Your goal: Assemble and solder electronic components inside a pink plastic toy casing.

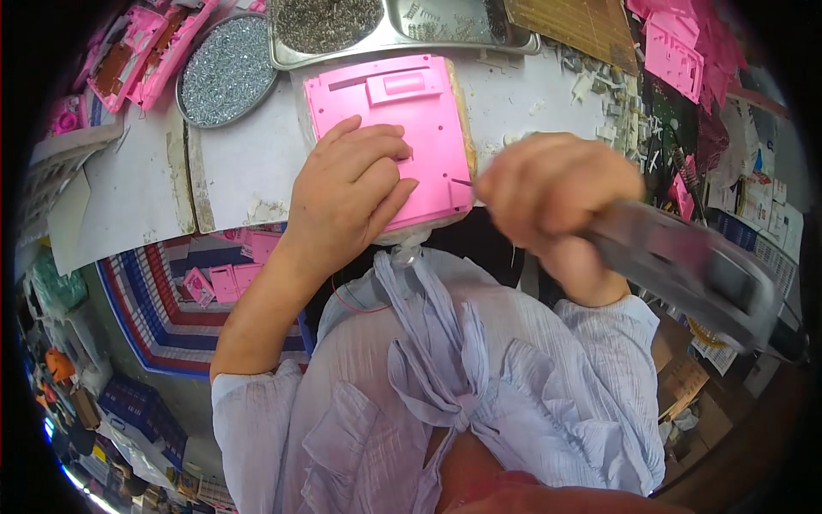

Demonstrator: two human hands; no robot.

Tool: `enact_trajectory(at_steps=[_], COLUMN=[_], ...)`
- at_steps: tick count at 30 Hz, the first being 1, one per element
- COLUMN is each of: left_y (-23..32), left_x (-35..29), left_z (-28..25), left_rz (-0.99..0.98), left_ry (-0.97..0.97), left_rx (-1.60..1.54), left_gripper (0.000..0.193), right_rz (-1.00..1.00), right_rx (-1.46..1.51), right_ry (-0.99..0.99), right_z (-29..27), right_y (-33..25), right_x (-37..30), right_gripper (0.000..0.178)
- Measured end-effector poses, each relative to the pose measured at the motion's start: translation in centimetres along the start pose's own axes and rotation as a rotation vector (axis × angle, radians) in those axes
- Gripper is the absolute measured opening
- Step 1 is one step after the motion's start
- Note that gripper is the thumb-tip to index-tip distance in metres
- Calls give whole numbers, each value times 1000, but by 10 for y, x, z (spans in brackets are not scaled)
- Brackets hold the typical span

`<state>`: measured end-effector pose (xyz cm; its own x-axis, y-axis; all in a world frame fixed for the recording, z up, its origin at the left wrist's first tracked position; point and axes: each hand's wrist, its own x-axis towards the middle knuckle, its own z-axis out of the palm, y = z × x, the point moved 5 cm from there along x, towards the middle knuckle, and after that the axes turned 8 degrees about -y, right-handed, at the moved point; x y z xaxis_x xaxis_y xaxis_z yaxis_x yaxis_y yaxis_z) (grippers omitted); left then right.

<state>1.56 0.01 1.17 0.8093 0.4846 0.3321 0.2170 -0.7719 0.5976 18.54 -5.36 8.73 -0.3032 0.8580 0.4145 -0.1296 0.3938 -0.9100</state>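
Note:
A flat pink plastic housing [428,137] with several small holes lies on the work table in front of me. My left hand [360,176] rests on its left part, fingers bent loosely and apart, pressing on the surface. My right hand [556,201] is wrapped round a grey power screwdriver [685,265], smeared by motion. The tool's thin bit points left, its tip over the housing's right edge near a hole; whether it touches a screw is too small to tell. Under the housing shows a yellowish, padded-looking edge.
A round tray of small silver screws [227,73] stands at the back left, beside a metal tray [411,51] holding springs and other small metal parts. Pink parts [141,60] lie far left and far right. Below the table's left edge, a striped basket [145,300] holds more pink pieces.

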Motion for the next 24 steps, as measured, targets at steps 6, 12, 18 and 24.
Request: enact_trajectory(at_steps=[6,12,18,24], left_y=[-1,-3,-3,-6], left_x=[0,-2,-1,-3], left_z=[1,1,0,1], left_rz=[-27,-30,-27,-70], left_ry=[-15,-29,-5,3], left_rx=[-40,-40,-66,-124], left_gripper=[17,17,17,22], right_rz=[-61,65,52,7], right_rx=[-139,46,-169,8], right_ry=[-60,-41,-30,-66], right_z=[9,-13,-23,-34], right_y=[17,15,34,33], right_x=[7,25,34,51], right_gripper=[19,24,28,26])
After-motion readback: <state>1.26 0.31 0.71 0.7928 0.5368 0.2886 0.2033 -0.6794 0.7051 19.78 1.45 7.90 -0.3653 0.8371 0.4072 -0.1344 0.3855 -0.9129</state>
